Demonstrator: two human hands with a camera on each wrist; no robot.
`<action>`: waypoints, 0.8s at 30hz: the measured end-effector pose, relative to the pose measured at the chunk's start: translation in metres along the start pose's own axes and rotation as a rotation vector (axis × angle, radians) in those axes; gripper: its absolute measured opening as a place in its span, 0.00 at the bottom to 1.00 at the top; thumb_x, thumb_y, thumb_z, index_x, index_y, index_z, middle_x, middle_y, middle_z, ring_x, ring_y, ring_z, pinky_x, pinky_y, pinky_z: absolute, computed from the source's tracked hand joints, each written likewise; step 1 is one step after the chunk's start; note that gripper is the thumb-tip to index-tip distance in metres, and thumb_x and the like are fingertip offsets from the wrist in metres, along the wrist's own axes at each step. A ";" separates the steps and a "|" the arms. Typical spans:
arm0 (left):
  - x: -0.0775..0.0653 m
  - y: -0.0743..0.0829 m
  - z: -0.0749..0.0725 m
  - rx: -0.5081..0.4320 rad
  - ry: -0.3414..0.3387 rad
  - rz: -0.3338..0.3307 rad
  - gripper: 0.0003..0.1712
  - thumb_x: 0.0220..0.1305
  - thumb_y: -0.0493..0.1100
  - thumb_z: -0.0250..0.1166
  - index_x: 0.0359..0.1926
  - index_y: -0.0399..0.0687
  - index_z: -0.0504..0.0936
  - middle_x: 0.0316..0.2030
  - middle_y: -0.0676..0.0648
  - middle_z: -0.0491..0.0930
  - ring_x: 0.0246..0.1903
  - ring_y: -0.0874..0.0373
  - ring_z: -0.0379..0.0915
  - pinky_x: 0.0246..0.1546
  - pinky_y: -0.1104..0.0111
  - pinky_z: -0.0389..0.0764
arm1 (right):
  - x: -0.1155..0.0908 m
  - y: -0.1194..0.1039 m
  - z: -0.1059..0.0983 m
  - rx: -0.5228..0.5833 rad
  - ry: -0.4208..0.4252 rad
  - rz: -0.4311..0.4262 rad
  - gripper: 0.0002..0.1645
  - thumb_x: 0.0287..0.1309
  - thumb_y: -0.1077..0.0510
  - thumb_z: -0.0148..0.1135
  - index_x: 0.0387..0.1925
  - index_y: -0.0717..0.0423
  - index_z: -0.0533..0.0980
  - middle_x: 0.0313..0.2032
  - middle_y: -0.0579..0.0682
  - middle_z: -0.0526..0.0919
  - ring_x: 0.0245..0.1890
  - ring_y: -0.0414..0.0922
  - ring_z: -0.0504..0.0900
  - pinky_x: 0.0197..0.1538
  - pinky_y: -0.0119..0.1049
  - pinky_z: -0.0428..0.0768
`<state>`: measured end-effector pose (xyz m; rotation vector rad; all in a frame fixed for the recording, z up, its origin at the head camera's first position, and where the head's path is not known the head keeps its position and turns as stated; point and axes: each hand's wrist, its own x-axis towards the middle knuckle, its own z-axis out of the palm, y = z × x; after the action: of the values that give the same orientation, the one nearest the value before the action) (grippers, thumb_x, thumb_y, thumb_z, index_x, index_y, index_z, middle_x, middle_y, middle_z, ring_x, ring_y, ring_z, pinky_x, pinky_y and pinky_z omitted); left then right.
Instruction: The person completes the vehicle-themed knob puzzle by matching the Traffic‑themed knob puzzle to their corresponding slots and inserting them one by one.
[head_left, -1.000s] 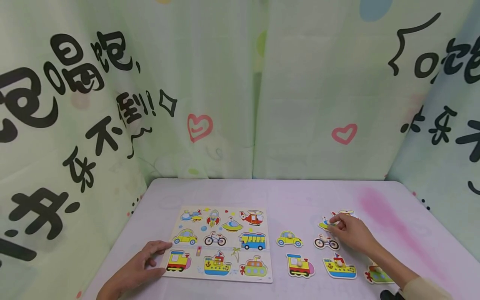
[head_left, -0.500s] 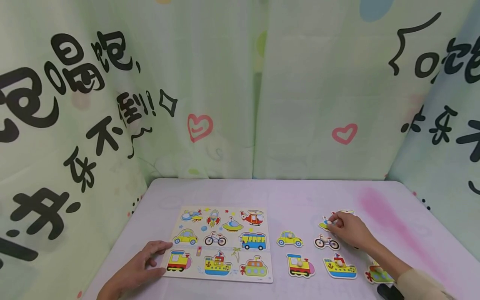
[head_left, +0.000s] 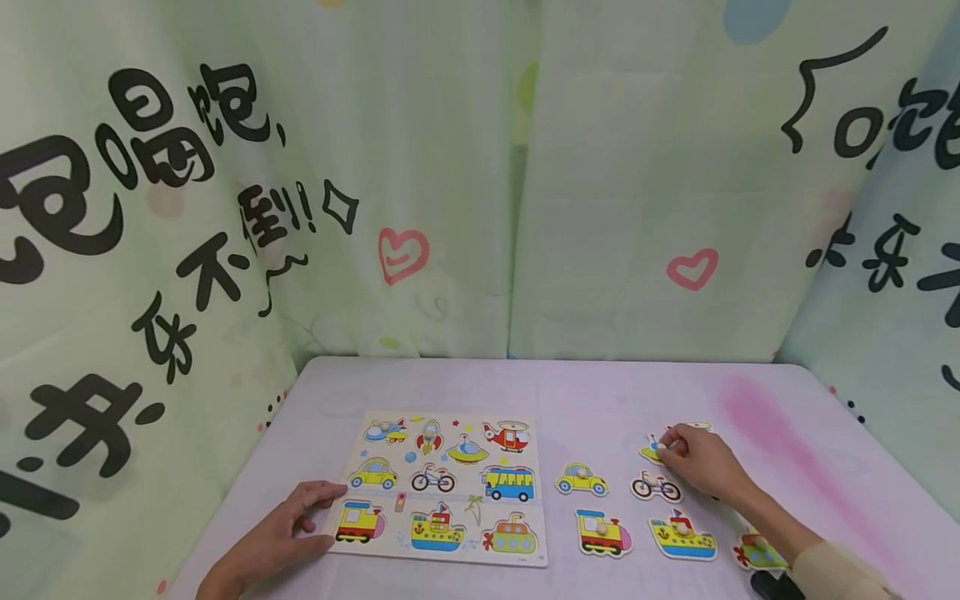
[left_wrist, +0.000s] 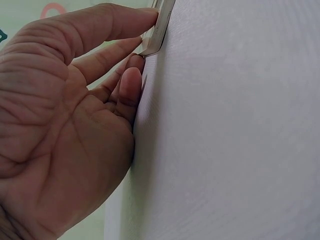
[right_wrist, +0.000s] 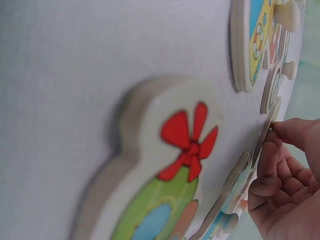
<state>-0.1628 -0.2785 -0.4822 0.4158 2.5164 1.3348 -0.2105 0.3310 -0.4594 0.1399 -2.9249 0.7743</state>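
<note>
My left hand (head_left: 277, 533) holds the left edge and near corner of a pictured puzzle board (head_left: 468, 479), thumb at the corner. In the left wrist view, thumb and fingers meet at the pale board edge (left_wrist: 161, 35). On the right, my right hand (head_left: 705, 462) pinches the flying saucer piece (head_left: 648, 452) with thumb and index finger. The hand partly covers this piece and the helicopter piece (head_left: 699, 426) behind it. In the right wrist view, the right hand (right_wrist: 290, 175) has its thumb and index fingertips together at a piece, other fingers curled.
Loose wooden pieces lie on the white table around the right hand: a car (head_left: 582, 480), bicycle (head_left: 656, 487), train (head_left: 603, 533), ship (head_left: 682, 535) and submarine (head_left: 757, 552), partly behind the forearm. Several have knobs. A printed curtain (head_left: 592, 192) stands behind the table.
Both hands stay where they were, the right one at the flying saucer piece. The right forearm and cuff have shifted slightly, and the head view has moved a little.
</note>
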 end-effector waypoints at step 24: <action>0.003 0.001 0.002 0.028 0.010 -0.045 0.39 0.58 0.41 0.76 0.69 0.42 0.72 0.66 0.36 0.65 0.42 0.58 0.66 0.41 0.73 0.70 | -0.020 -0.026 -0.010 0.192 0.038 0.141 0.22 0.68 0.49 0.66 0.51 0.64 0.78 0.33 0.49 0.79 0.33 0.45 0.74 0.32 0.31 0.73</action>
<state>-0.1649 -0.2756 -0.4822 0.3570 2.5393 1.2903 -0.1864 0.3145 -0.4409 -0.0655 -2.8444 1.0660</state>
